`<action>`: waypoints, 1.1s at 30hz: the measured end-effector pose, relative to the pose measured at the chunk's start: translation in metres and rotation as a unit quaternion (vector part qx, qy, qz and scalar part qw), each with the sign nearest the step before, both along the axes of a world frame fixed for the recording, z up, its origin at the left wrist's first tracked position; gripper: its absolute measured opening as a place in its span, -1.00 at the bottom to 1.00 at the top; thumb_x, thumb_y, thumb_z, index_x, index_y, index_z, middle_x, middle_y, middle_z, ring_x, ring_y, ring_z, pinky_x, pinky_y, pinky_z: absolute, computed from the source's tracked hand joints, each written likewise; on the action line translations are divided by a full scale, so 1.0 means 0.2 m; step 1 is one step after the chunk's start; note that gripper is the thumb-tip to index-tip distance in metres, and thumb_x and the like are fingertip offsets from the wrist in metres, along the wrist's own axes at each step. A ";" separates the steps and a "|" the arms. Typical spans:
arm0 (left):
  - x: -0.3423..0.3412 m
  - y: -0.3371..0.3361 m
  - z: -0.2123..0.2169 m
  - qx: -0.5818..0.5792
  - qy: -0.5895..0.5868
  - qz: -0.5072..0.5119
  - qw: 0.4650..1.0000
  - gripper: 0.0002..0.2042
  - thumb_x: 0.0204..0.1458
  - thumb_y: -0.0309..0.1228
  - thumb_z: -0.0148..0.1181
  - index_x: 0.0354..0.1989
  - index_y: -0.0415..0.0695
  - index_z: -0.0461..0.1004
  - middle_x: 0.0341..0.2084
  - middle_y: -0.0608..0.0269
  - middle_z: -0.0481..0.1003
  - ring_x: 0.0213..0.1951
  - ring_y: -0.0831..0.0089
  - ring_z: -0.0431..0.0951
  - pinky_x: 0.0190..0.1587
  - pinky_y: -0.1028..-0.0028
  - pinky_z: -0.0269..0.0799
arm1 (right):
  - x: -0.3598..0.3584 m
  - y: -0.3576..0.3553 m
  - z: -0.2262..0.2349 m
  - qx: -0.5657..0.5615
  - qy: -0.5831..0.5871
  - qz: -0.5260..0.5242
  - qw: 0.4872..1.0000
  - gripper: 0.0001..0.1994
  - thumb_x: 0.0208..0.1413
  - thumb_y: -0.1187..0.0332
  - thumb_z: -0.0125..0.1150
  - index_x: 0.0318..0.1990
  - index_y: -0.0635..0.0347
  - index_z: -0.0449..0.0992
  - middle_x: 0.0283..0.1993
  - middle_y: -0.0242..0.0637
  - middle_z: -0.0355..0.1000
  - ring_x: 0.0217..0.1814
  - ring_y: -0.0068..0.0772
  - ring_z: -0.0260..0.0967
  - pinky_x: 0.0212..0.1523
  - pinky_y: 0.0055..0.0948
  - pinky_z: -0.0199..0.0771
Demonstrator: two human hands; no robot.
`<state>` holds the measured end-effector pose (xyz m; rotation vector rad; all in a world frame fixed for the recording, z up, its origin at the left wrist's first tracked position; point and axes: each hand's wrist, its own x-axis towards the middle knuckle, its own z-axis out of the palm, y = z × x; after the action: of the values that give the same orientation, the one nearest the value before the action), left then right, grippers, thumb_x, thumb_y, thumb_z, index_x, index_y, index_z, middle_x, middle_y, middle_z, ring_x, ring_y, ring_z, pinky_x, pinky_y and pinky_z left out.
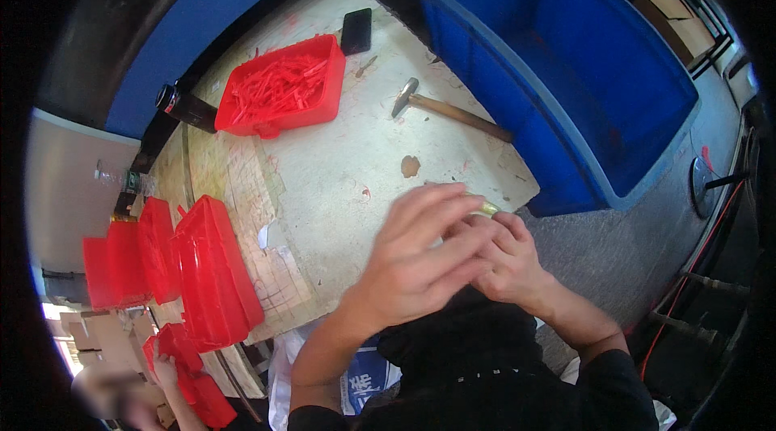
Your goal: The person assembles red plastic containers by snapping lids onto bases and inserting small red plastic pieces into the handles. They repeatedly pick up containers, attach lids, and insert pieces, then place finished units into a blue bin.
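1. Seen from above, a person's two bare hands met over the near edge of a pale, scuffed table, in front of a black shirt.
2. A small yellow-green piece showed at the far side of the joined fingers, away from the body. It sat right by the left hand's fingertips and just above the curled fingers of the right hand; neither hand was clearly nearer.
3. The visible bit was short and sloped slightly down to the right. Its ends were hidden, so its full long axis and which way it pointed could not be told.
4. The left fingers reached rightward across the right hand, a little spread and bent; the right fingers were drawn in. Which of them gripped the piece could not be made out.
5. Beyond the hands, a hammer lay with its head to the left and its wooden handle slanting toward a blue bin. Farther left stood a red tray of red strips.
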<state>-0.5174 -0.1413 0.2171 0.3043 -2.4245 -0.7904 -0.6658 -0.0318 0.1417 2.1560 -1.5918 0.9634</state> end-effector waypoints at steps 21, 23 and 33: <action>0.03 -0.10 -0.24 0.091 -0.039 0.000 0.995 -0.80 -0.08 -0.58 0.37 -0.23 -0.21 0.63 -0.16 0.10 0.59 -0.03 0.23 0.57 0.03 0.32 0.46 | -0.11 0.07 -0.10 0.122 -0.137 0.074 0.980 -0.82 -0.21 0.54 0.23 -0.35 0.15 0.52 -0.18 -0.32 0.49 -0.10 -0.26 0.46 -0.11 -0.23 0.45; 0.10 -0.31 -0.35 0.204 -0.086 0.103 0.970 -0.87 0.07 -0.57 0.26 -0.21 -0.23 0.60 -0.20 0.05 0.59 -0.12 0.21 0.60 -0.04 0.37 0.50 | -0.15 0.10 -0.16 0.196 -0.150 0.071 0.966 -0.83 -0.20 0.58 0.19 -0.37 0.17 0.52 -0.20 -0.28 0.50 -0.12 -0.24 0.48 -0.14 -0.21 0.48; 0.53 -1.45 -0.56 -0.219 -0.270 0.357 0.867 -0.72 0.00 -0.38 0.27 -0.08 -0.07 0.55 -0.12 0.13 0.55 0.09 0.22 0.47 0.17 0.15 0.29 | -0.09 0.26 -0.38 0.474 -0.112 0.006 0.873 -0.82 0.05 0.40 0.22 -0.17 0.15 0.54 -0.35 -0.08 0.54 -0.30 0.02 0.54 -0.30 -0.08 0.54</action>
<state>-0.4106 -0.4320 0.1059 1.2770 -2.5712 0.2139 -0.6828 0.0209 0.0658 2.6897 -2.5494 0.4491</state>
